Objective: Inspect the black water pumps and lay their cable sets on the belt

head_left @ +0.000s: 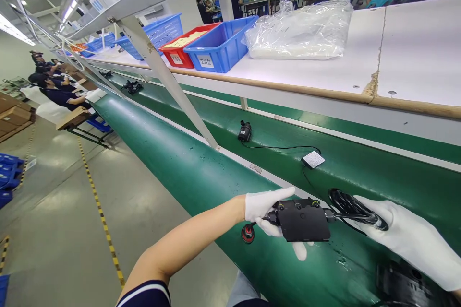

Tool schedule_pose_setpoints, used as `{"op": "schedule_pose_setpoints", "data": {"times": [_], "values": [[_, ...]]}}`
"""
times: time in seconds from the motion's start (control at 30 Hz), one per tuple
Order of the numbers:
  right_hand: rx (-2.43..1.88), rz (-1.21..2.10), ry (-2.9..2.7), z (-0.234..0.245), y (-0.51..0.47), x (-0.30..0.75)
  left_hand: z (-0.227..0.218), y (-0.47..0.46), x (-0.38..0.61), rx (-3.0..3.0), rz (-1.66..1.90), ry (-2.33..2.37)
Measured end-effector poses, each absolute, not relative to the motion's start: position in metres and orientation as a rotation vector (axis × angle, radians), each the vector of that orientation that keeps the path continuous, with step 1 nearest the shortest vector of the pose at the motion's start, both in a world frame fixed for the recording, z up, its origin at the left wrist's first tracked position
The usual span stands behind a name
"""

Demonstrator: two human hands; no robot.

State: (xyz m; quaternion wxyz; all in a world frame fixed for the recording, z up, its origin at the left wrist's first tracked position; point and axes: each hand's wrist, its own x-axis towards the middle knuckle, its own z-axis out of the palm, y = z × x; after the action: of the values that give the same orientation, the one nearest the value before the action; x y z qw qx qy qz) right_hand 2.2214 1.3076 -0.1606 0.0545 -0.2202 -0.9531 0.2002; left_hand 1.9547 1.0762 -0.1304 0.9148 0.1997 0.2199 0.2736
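Note:
In my white-gloved left hand [266,207] lies a flat black box [304,225], gripped from its left side with the fingers underneath. A short lead from the box ends in a round red-and-black part [248,233] hanging below my left wrist. My right hand [399,225], also gloved, is closed around a coiled black cable [355,208]. That cable runs into the right end of the box. At the lower right, a black device [406,283] sits on the green surface below my right forearm, blurred and partly cut off.
A black pump-like unit [245,131] and a small white-labelled box [313,159], joined by a thin cable, lie on the far green belt [201,114]. Above are a blue bin [230,50], a red bin [183,55] and a plastic-wrapped pack [298,38]. A slanted post [173,86] stands ahead; people work far left.

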Motion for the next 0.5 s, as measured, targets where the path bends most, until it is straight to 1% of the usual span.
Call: {"op": "schedule_pose_setpoints", "data": {"times": [0.13,0.5], "values": [[-0.672,0.71,-2.89,-0.157,1.304,2.218,-0.132,1.076,1.953,0.355,0.518,0.43],[-0.612,0.689,-2.911,-0.145,1.302,2.205,-0.133,1.078,1.945,0.319,0.512,0.432]]}}
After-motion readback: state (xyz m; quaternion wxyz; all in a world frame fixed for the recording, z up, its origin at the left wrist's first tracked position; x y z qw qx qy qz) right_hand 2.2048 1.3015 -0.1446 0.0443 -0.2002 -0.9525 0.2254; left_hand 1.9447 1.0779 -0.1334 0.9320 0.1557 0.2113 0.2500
